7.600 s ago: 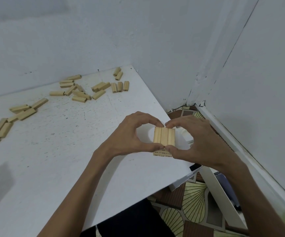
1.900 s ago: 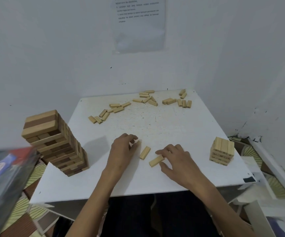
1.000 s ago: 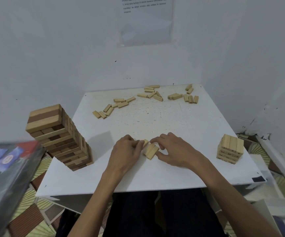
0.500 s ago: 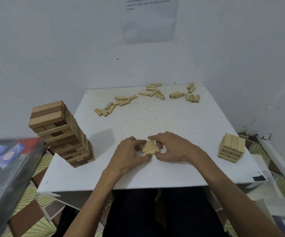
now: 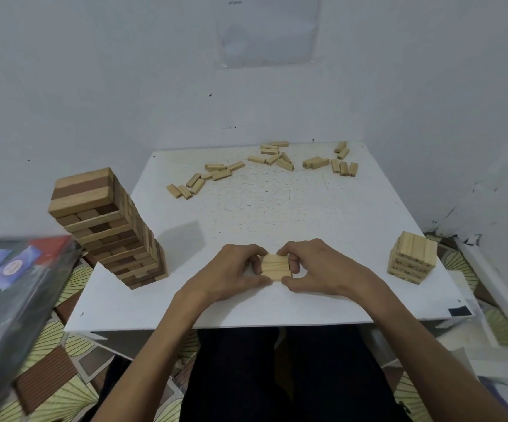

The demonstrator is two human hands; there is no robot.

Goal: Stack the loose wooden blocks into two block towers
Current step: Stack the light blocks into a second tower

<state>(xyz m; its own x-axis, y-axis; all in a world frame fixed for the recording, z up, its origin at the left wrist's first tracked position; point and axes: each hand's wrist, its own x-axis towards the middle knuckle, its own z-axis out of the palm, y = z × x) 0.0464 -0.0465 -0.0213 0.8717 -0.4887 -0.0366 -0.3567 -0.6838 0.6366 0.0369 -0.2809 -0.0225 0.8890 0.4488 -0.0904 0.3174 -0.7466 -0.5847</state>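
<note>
We find a small flat set of wooden blocks pinched between our left hand and right hand. Fingers of both hands curl round its ends, above the white table.

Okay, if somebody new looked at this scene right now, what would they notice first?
The tall tower of light and dark blocks on the near left corner of the white table stands out first. At the near middle, the left hand and right hand pinch a small row of pale blocks between them. A short pale stack stands at the right edge, and loose blocks lie scattered along the far side.
</note>
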